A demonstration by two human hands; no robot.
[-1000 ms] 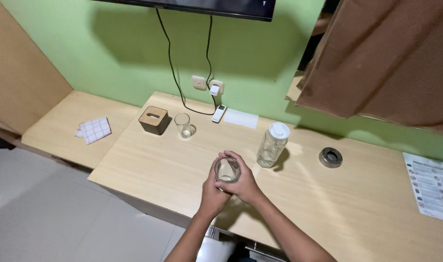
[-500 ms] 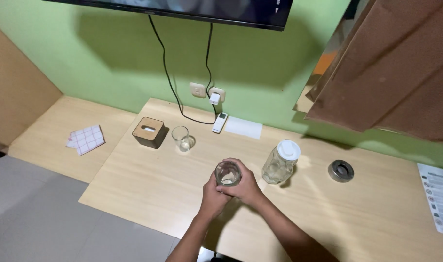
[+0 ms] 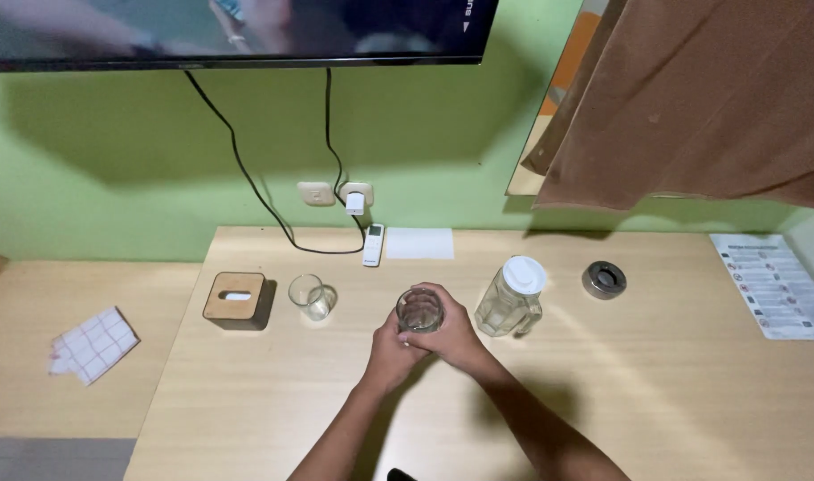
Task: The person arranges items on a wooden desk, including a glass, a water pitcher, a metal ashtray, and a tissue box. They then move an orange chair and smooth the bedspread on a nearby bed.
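Both my hands wrap around a clear drinking glass (image 3: 419, 309) just above the light wooden desk (image 3: 656, 392). My left hand (image 3: 391, 349) cups its near left side and my right hand (image 3: 451, 334) covers its right side, fingers curled over the rim. A clear plastic jug (image 3: 512, 301) with a white lid stands just right of my right hand. A second empty glass (image 3: 309, 296) stands to the left.
A small wooden box (image 3: 236, 299) sits left of the second glass. A white remote (image 3: 372, 244) and a white paper (image 3: 419, 243) lie by the wall. A round metal ashtray (image 3: 604, 279), a printed sheet (image 3: 767, 283) and a checked cloth (image 3: 92, 343) are also present.
My view has tilted up and moved closer to the wall. My hands stay clasped on the glass in much the same spot beside the jug.
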